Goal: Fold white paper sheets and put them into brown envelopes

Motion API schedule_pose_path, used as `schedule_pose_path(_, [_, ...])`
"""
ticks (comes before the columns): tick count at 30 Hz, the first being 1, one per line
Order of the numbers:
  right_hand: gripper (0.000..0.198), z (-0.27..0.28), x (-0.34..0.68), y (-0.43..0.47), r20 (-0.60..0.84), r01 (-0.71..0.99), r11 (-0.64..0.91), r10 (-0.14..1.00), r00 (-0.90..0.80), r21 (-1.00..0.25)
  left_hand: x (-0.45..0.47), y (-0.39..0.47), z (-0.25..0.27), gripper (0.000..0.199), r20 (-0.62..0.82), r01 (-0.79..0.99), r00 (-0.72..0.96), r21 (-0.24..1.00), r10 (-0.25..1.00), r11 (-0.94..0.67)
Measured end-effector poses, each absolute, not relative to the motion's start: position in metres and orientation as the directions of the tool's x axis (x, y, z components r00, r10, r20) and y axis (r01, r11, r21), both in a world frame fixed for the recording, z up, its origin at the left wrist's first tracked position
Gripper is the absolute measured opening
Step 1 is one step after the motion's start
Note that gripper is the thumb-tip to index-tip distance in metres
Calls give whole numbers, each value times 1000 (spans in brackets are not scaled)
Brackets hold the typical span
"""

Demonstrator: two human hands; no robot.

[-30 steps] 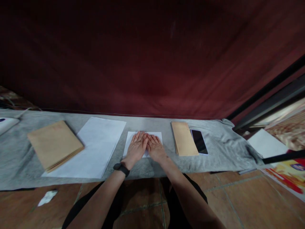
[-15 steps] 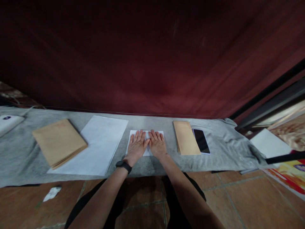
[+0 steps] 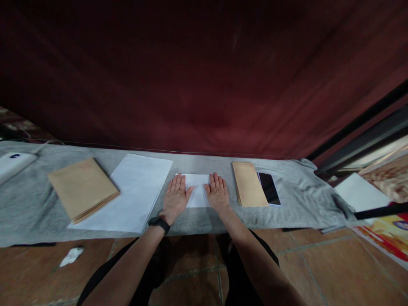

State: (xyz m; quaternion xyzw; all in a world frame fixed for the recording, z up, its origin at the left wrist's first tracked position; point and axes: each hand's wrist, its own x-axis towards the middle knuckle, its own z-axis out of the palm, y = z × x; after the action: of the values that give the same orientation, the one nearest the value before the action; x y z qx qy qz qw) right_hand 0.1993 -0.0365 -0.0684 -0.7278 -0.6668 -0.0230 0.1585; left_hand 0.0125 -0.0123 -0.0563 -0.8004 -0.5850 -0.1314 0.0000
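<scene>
A small white sheet of paper (image 3: 197,195), which looks folded, lies flat on the grey cloth in front of me. My left hand (image 3: 175,196) rests palm down over its left end, fingers stretched out and pointing away from me. Over the right end lies my right hand (image 3: 218,192), also flat with straight fingers. Both thumbs point inward, and the middle of the paper shows between them. The paper's two ends are hidden under my palms. A dark watch (image 3: 160,224) is on my left wrist.
Left of my hands lie large white sheets (image 3: 140,187) with a stack of brown envelopes (image 3: 83,187) partly over them. To the right are narrower brown envelopes (image 3: 249,185) beside a phone (image 3: 269,188). A white device (image 3: 14,165) sits far left. Dark red fabric (image 3: 204,85) hangs behind.
My hands have slid apart along the paper, the left one leftward and the right one rightward. More of the paper's middle shows now.
</scene>
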Motion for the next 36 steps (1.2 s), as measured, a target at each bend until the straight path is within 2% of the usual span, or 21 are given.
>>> schedule_pose_path(10, [60,-70,223,-50,292,979,-87,946,139,-185,-1,-18,-57,69,229,942,267,144,936,-304])
schedule_pose_path(22, [52,-66,237,-60,288,988,-78,951,115,-136,-12,-19,-60,68,188,947,258,148,948,-287])
schedule_pose_path(26, [48,-55,234,-67,265,986,-103,955,135,-133,-9,-23,-52,68,228,953,242,126,943,-275])
schedule_pose_path(31, [44,-36,228,-74,203,963,-158,958,203,-219,0,-31,-39,66,293,898,374,120,880,-422])
schedule_pose_path(36, [41,-27,227,-75,106,940,-248,954,279,-236,10,-38,-41,68,159,861,470,136,868,-491])
